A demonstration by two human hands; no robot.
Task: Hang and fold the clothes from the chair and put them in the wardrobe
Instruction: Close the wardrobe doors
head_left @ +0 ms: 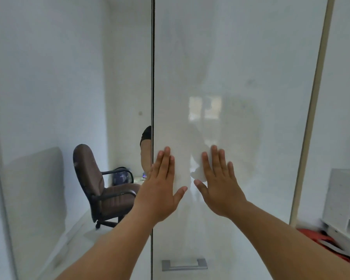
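Note:
A glossy white wardrobe door (pixel 240 77) fills the middle of the view and looks closed. My left hand (pixel 160 190) and my right hand (pixel 220 186) both press flat against it, fingers straight, side by side at mid height. Neither hand holds anything. A grey metal handle (pixel 184 264) sits low on the door, below my hands. To the left, a mirrored panel (pixel 49 98) reflects a brown office chair (pixel 101 188) with black armrests. Its seat looks bare, and no clothes are in view.
A beige vertical strip (pixel 311 118) borders the door on the right. Beyond it stands a white shelf unit (pixel 343 199), with something red (pixel 319 239) on the floor in front. The mirror also shows part of my arm (pixel 146 156).

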